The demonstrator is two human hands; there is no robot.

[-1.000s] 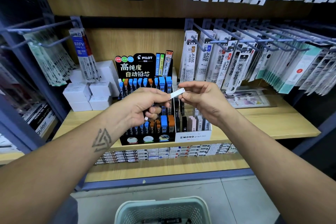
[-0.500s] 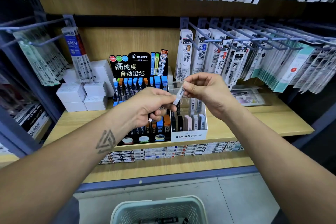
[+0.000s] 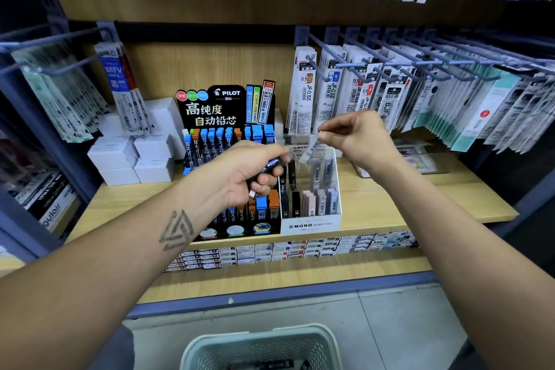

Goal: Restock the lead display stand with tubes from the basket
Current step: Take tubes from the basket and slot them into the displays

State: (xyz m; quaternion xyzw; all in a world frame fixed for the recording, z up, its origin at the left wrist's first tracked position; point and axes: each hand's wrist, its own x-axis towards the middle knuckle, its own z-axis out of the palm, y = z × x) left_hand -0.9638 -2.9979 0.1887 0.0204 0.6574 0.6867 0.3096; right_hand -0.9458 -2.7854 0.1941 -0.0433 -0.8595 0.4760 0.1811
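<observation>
My right hand (image 3: 357, 138) pinches a pale lead tube (image 3: 310, 149) by its top end and holds it tilted over the back of the white MONO display stand (image 3: 310, 224). In my left hand (image 3: 252, 173) I grip a few lead tubes (image 3: 268, 167), one of them dark with a blue label, in front of the black PILOT display stand (image 3: 228, 105). The MONO stand holds black, pink and grey tubes in its front row. A pale green basket (image 3: 261, 345) sits on the floor below, with dark tubes inside.
White boxes (image 3: 135, 156) are stacked left of the PILOT stand on the wooden shelf (image 3: 390, 204). Refill packs (image 3: 333, 90) hang from metal hooks to the right and above. Small boxed goods (image 3: 285, 249) line the lower shelf. Hooks at the left (image 3: 54, 39) stick outward.
My right hand has drawn the pale tube away from my left hand, up and to the right, and turned it from level to nearly upright over the MONO stand.
</observation>
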